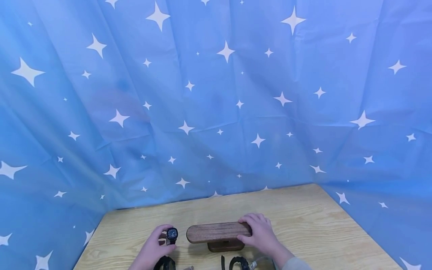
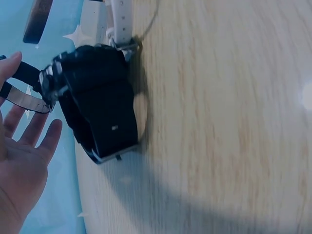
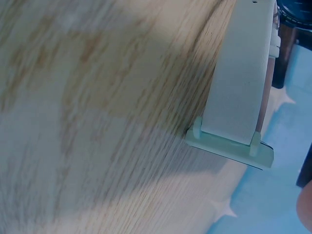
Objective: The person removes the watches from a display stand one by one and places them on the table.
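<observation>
My left hand (image 1: 153, 245) holds a small black wristwatch (image 1: 172, 234) between thumb and fingers, its dial facing up toward the head camera. In the left wrist view, the looped strap (image 2: 25, 103) shows beside the thumb. My right hand (image 1: 261, 233) grips the right end of a dark wooden watch stand (image 1: 212, 232), thumb in front and fingers over the top. The stand's padded-looking bar sits on a short base (image 1: 225, 246). Just right of the left hand is the stand's bare left end. Only a fingertip (image 3: 304, 207) of the right hand enters the right wrist view.
A bulky black watch (image 2: 100, 97) lies nearest the left wrist, with a white strap (image 2: 121, 22) beyond it. Another black strap (image 1: 239, 261) lies before the stand. Under the right wrist is a pale strap (image 3: 239, 78) with a light green end piece (image 3: 229, 148). A starry blue curtain (image 1: 216, 93) surrounds the wooden table (image 1: 303, 210).
</observation>
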A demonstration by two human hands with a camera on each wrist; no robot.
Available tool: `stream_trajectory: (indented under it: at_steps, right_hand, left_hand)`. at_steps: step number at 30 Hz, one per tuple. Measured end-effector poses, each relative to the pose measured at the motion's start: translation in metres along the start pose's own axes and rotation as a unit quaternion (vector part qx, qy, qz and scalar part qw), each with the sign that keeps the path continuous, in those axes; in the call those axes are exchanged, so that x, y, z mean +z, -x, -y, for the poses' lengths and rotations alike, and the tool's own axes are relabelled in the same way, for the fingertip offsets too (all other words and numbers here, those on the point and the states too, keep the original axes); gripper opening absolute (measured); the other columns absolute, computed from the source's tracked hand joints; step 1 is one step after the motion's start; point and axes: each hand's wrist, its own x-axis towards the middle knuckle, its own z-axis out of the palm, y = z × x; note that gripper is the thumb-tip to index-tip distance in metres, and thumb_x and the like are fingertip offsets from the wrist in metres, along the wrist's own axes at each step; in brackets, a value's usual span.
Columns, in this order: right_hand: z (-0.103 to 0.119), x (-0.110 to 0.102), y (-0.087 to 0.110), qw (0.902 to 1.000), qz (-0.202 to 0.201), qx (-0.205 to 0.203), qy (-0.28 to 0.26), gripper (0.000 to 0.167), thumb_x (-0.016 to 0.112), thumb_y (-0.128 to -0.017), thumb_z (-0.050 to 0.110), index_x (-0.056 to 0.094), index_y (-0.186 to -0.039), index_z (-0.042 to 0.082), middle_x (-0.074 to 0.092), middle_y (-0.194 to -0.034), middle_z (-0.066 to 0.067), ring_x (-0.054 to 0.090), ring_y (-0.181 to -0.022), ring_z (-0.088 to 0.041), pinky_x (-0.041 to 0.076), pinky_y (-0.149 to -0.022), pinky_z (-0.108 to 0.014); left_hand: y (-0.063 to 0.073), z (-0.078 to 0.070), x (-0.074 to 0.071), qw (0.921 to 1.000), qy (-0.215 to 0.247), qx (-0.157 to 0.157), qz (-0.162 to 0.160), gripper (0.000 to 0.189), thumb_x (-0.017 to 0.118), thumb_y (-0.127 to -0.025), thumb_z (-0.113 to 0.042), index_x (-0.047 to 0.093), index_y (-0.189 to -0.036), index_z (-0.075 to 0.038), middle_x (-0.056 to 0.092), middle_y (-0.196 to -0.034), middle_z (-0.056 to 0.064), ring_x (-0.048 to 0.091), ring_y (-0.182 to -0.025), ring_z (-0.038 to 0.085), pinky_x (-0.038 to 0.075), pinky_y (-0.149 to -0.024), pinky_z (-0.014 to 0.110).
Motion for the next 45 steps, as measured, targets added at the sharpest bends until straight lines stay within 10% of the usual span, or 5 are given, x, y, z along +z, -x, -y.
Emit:
stream_trajectory:
  at_steps: [28, 45]
  right_hand:
    - [-0.001, 0.001, 0.0, 0.9999, -0.005, -0.014, 0.0, 0.043, 0.074, -0.075, 0.047, 0.064, -0.108, 0.02, 0.057, -0.111, 0.009, 0.045, -0.103, -0.021, 0.034, -0.081, -0.048]
    - [0.0, -0.001, 0.001, 0.9999, -0.002, -0.011, 0.003, 0.042, 0.073, -0.075, 0.047, 0.063, -0.108, 0.023, 0.057, -0.111, 0.01, 0.046, -0.103, -0.021, 0.034, -0.082, -0.048]
  left_hand:
    - [0.023, 0.032, -0.026, 0.9986, -0.033, -0.024, -0.034, 0.054, 0.069, -0.071, 0.0, 0.051, -0.121, 0.006, 0.043, -0.114, 0.022, 0.048, -0.094, 0.028, 0.047, -0.073, 0.032]
    - [0.031, 0.059, -0.041, 0.9819, -0.132, 0.131, -0.036, 0.049, 0.075, -0.062, -0.002, 0.056, -0.106, 0.009, 0.054, -0.104, 0.015, 0.047, -0.091, 0.004, 0.046, -0.069, 0.026]
